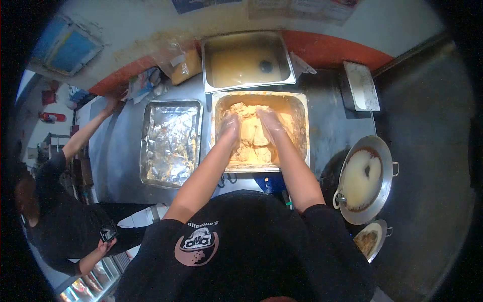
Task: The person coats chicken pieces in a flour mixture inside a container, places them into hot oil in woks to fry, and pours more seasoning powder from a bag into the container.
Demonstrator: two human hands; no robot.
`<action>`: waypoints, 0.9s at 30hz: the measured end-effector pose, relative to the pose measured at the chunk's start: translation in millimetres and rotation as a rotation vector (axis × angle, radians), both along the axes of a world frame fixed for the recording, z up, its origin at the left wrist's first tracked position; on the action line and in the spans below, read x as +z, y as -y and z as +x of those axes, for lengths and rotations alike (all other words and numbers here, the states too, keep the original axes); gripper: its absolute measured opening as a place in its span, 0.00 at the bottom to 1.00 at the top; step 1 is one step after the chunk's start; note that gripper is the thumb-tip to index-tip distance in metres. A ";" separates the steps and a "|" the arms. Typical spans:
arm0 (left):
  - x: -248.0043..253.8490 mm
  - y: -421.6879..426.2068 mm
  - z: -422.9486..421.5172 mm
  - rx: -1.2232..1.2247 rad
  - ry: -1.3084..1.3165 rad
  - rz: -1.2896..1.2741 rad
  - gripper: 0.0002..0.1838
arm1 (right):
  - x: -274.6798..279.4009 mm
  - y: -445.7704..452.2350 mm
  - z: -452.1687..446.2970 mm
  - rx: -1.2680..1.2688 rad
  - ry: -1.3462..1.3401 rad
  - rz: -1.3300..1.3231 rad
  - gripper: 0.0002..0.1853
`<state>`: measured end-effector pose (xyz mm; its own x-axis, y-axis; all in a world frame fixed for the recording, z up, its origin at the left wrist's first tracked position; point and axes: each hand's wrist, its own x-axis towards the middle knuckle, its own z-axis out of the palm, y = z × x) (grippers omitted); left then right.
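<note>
Together — two hands inside one powdery tub

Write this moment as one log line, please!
left hand: in powdery mix | right hand: in powdery mix | metal pan: holds mix | foil-lined tray: left of pan

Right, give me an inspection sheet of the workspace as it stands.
Surface: metal table, well filled with pans and a tray.
Job's things: front pan holding a lumpy, powdery tan mix.
Clutter: tray with crumpled foil left of it; rear pan with cloudy yellowish contents; bagged goods near the wall; narrow metal container at right.
Hands: left hand and right hand both in the mix; fingers partly hidden, grip unclear.
Cables: nothing seen.
Surroundings: another person at left, one hand at the table; large wok and smaller wok at right.
</note>
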<state>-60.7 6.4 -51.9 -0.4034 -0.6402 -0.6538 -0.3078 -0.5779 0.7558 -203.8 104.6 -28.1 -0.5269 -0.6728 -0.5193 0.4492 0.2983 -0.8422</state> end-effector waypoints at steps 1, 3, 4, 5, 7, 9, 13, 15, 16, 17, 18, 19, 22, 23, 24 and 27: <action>-1.0 -2.1 -1.9 0.045 -0.079 0.105 0.28 | 17.0 3.1 8.9 0.008 0.036 -0.047 0.29; 6.6 -1.7 -6.2 0.100 -0.241 0.265 0.27 | 61.7 -4.4 18.8 0.027 0.017 -0.007 0.36; 24.8 -6.5 -2.4 0.113 -0.318 0.324 0.26 | 80.2 -5.1 26.7 0.002 -0.010 0.037 0.37; 49.6 -14.0 3.9 0.130 -0.389 0.389 0.27 | 93.7 -9.3 33.5 -0.018 -0.031 0.089 0.39; 90.5 -21.5 11.1 0.006 -0.159 0.300 0.23 | 121.6 -28.0 41.9 -0.004 0.027 -0.034 0.41; 46.7 -9.3 19.7 -0.251 0.240 -0.009 0.22 | 164.4 -46.6 47.2 -0.007 0.044 -0.111 0.39; -46.5 -29.3 52.7 -0.569 0.496 -0.932 0.14 | 177.9 -79.2 33.1 0.040 -0.213 0.146 0.32; -1.9 -38.4 56.6 -0.606 0.365 -0.589 0.12 | 124.0 -87.9 26.5 0.145 -0.337 0.535 0.32; 31.4 -41.7 55.7 -0.619 0.300 -0.420 0.12 | 99.4 -92.2 27.8 0.217 0.013 0.291 0.34; 47.7 -43.7 53.7 -0.629 0.233 -0.252 0.12 | 86.0 -87.5 32.2 0.330 -0.146 0.388 0.34; -5.2 -45.6 50.5 -0.266 -0.102 0.227 0.13 | 76.5 -76.6 40.3 0.441 -0.308 0.484 0.33; 12.3 -49.9 44.1 -0.210 -0.097 0.272 0.13 | 71.6 -68.4 47.3 0.549 -0.472 0.580 0.33; 70.0 -58.1 27.9 -0.042 -0.101 0.312 0.13 | 76.3 -56.6 53.5 0.301 -0.225 0.417 0.31; 84.8 -61.3 29.0 0.017 -0.107 0.274 0.14 | 86.1 -54.5 52.2 0.228 -0.156 0.339 0.31; 90.3 -63.7 29.3 0.078 -0.111 0.241 0.14 | 121.7 -56.9 50.2 0.170 -0.107 0.231 0.32; 63.2 -37.4 50.6 -0.278 0.026 0.221 0.17 | 136.7 -70.0 25.5 0.114 -0.084 0.009 0.34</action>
<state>-10.1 43.8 11.2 -0.5238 -0.3498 -0.7767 -0.4939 -0.6181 0.6115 -178.3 174.7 108.5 -0.4892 -0.7262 -0.4831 0.3400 0.3513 -0.8723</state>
